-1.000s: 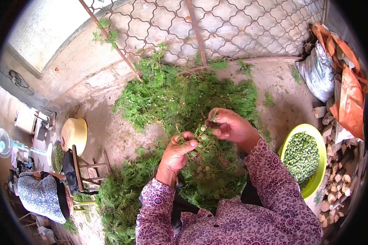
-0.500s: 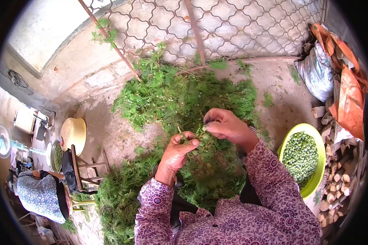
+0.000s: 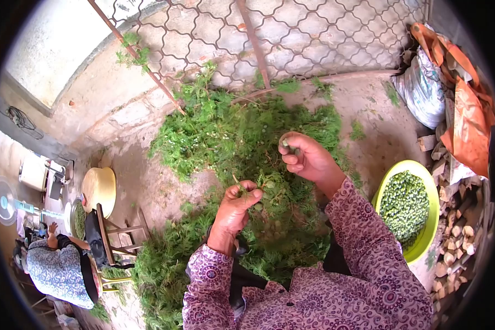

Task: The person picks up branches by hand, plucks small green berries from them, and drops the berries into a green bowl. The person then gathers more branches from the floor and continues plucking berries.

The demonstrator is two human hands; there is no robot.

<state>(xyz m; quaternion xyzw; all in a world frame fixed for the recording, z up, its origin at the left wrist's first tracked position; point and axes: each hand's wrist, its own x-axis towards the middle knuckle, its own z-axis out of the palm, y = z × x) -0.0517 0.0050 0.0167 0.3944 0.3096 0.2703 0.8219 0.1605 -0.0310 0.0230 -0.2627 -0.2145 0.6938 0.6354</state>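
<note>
My left hand is closed around a leafy evergreen sprig, whose cut stem end pokes up beside the thumb. To the right and a little higher, my right hand has its fingers curled in, apart from the sprig. A small pale green cone seems to sit between its thumb and fingertips, partly covered. Cut evergreen branches lie heaped on the ground beyond and beneath both hands. Right of my right arm stands a yellow-green basin holding many small green cones.
Stacked firewood, a white sack and an orange sack line the right side. A metal lattice leans at the back. On the left are a wooden stool, a yellow tub and a bent-over person.
My right hand has pulled away from the sprig, up and to the right, its fingers curling in. My left hand keeps the sprig, slightly lower. The person at left has raised a hand.
</note>
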